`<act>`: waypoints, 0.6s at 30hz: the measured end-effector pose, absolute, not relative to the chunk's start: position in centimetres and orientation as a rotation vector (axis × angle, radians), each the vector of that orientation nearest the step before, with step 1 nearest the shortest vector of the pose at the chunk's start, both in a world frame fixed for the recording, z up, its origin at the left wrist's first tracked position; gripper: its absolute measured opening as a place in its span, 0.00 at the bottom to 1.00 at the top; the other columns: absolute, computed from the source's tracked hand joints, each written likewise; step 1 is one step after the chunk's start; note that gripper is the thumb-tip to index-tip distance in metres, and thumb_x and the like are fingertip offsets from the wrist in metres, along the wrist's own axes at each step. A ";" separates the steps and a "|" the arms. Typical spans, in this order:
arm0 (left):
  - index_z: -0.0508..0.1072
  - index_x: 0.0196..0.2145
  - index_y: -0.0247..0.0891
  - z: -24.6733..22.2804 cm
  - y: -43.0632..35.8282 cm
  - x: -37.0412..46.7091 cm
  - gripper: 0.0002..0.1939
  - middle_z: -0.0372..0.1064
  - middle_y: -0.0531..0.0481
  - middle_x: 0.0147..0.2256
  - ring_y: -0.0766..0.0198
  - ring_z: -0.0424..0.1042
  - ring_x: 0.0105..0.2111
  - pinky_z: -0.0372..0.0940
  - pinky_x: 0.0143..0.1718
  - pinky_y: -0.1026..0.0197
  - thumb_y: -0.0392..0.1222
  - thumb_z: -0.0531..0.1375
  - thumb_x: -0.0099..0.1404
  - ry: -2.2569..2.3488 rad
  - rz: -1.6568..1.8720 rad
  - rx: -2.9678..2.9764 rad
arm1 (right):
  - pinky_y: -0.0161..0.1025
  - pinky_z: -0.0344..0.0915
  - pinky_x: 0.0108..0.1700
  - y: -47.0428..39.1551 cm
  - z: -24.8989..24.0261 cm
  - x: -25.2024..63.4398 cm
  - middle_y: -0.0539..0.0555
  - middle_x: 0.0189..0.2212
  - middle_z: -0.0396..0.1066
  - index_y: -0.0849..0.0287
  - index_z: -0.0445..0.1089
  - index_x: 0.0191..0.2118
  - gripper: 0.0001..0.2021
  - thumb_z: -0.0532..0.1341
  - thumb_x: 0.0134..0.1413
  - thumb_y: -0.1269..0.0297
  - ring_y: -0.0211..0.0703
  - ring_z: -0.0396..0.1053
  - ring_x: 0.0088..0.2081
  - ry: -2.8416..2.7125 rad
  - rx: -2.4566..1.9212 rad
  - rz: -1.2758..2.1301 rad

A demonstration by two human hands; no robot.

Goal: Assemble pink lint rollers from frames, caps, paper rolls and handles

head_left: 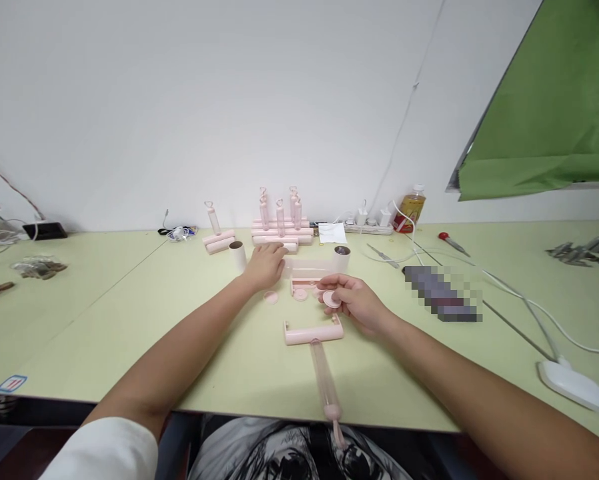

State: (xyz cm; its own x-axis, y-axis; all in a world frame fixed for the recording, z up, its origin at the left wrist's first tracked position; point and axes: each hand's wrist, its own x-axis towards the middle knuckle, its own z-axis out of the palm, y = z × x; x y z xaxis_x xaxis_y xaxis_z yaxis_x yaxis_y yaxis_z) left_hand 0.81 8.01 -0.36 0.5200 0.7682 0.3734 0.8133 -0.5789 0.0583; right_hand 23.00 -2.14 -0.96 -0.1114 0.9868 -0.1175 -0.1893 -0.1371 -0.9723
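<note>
My right hand [358, 301] is closed in a pinch on a pale pink round cap [332, 299], held above the table. My left hand [265, 265] is stretched forward with its fingers apart, beside an upright white tube [238, 256]; its fingertips come close to a pink roller part. Between the hands lie a clear pink piece [307, 269], a pink open housing [299, 285] and two loose round caps, one [270, 297] nearer my left wrist. Closer to me is a pink roller head [313, 335] with a clear handle [325, 380] pointing at the table's front edge.
Several pink rollers [282, 235] with upright handles stand at the back. A second white tube [341, 259] stands right of centre. A power strip [374, 228], a bottle [410, 210], a tweezers-like tool [382, 256], a red-handled screwdriver [453, 244] and white cables lie to the right.
</note>
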 end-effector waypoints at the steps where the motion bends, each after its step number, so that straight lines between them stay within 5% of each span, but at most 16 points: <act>1: 0.67 0.52 0.41 -0.3 8.4 1.1 0.18 0.64 0.41 0.55 0.49 0.61 0.56 0.54 0.54 0.45 0.40 0.46 0.68 -1.430 -0.468 -2.645 | 0.37 0.73 0.28 -2.2 -0.9 23.0 0.55 0.39 0.73 0.59 0.74 0.32 0.15 0.58 0.34 0.77 0.45 0.74 0.36 -1.060 -1.103 1.463; 6: 0.71 0.46 0.39 0.0 9.2 0.6 0.20 0.70 0.39 0.45 0.45 0.68 0.46 0.59 0.47 0.43 0.50 0.44 0.70 -1.611 -0.250 -2.655 | 0.37 0.74 0.29 -2.3 -0.6 23.1 0.55 0.39 0.72 0.59 0.74 0.33 0.16 0.57 0.34 0.77 0.44 0.74 0.36 -1.049 -1.100 1.472; 10: 0.70 0.48 0.38 0.5 7.9 0.2 0.21 0.69 0.37 0.46 0.44 0.68 0.46 0.60 0.46 0.44 0.50 0.46 0.69 -1.650 -0.224 -2.627 | 0.41 0.76 0.34 -2.3 -0.7 23.0 0.54 0.39 0.72 0.59 0.74 0.33 0.15 0.58 0.35 0.78 0.44 0.73 0.37 -1.059 -1.062 1.492; 13: 0.67 0.53 0.37 1.3 5.8 1.0 0.21 0.66 0.37 0.51 0.44 0.65 0.50 0.57 0.49 0.44 0.47 0.45 0.70 -1.601 -0.369 -2.594 | 0.43 0.76 0.37 -2.3 -0.7 22.9 0.55 0.38 0.73 0.59 0.73 0.33 0.11 0.59 0.42 0.76 0.44 0.74 0.37 -0.997 -1.023 1.518; 18: 0.72 0.48 0.40 2.5 0.5 4.5 0.16 0.70 0.43 0.42 0.55 0.68 0.43 0.60 0.43 0.54 0.47 0.51 0.69 -1.082 -0.674 -2.903 | 0.39 0.75 0.37 -2.2 -0.6 22.9 0.56 0.36 0.75 0.60 0.71 0.36 0.05 0.58 0.55 0.70 0.41 0.74 0.35 -0.883 -0.869 1.575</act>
State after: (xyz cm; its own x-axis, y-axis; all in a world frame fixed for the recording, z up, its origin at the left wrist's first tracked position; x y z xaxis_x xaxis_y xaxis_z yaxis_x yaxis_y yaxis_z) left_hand 4.48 0.46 2.51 0.6767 0.6311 0.3792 0.6186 -0.7667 0.1720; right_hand 22.92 -2.25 -0.56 -0.1529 0.9846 -0.0843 -0.4417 -0.1444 -0.8854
